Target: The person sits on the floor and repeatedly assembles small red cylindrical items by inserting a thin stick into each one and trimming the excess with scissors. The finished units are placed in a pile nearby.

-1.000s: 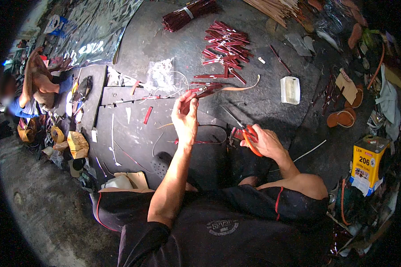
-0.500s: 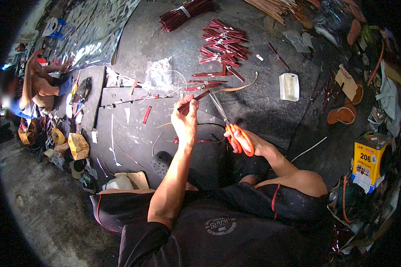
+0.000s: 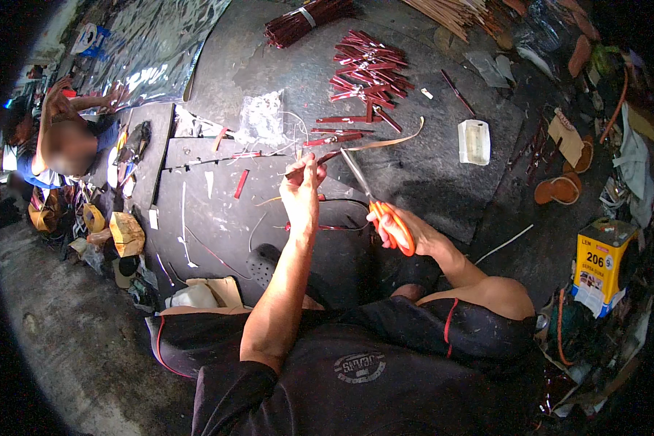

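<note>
Dark-red flat strips (image 3: 370,69) lie heaped beyond the hands, a crinkled clear plastic bag (image 3: 261,120) to their left, a white rectangular tray (image 3: 474,142) to their right. The left hand (image 3: 301,190) pinches a slim dark-red strip (image 3: 330,155); the right hand (image 3: 423,236) curls around orange-handled metal scissors (image 3: 367,192), tips near that strip's end.

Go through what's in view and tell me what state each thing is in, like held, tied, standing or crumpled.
Scissors: gripped in the right hand, blades looking shut or nearly so
Dark red strip: pinched in the left hand
Strip bundle: bound by a pale band
Strip pile: heaped
White tray: uncovered
Clear plastic: crumpled
Yellow can: upright
</note>
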Demonstrator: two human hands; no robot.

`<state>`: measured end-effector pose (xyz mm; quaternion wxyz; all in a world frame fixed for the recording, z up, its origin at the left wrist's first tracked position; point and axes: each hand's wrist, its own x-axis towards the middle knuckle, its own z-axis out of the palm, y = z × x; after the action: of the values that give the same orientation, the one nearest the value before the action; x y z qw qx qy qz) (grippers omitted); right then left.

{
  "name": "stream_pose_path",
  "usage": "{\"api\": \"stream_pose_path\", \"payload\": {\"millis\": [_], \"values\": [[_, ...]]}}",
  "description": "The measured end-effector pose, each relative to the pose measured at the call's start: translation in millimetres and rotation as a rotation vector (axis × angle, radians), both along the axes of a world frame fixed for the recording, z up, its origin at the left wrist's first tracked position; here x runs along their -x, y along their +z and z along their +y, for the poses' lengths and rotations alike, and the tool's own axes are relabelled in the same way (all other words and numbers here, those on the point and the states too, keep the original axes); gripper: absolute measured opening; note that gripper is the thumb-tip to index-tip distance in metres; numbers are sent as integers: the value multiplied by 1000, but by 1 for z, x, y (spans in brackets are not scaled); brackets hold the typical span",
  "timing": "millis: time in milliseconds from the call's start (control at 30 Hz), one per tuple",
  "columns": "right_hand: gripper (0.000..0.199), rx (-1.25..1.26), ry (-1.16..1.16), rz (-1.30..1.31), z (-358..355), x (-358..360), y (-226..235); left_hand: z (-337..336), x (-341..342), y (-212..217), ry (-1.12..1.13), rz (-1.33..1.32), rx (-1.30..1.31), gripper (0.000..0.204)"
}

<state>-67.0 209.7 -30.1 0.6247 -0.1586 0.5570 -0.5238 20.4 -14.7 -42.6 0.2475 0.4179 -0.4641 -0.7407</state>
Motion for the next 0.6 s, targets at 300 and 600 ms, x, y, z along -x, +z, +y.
{"api": "stream_pose_path", "payload": {"millis": [300, 600], "values": [[37, 105, -186, 1056, -34, 54, 7, 7, 1, 15, -326, -57, -21, 35], [30, 102, -96, 585, -38, 84, 42, -4, 0, 40, -530, -88, -63, 36]]}}
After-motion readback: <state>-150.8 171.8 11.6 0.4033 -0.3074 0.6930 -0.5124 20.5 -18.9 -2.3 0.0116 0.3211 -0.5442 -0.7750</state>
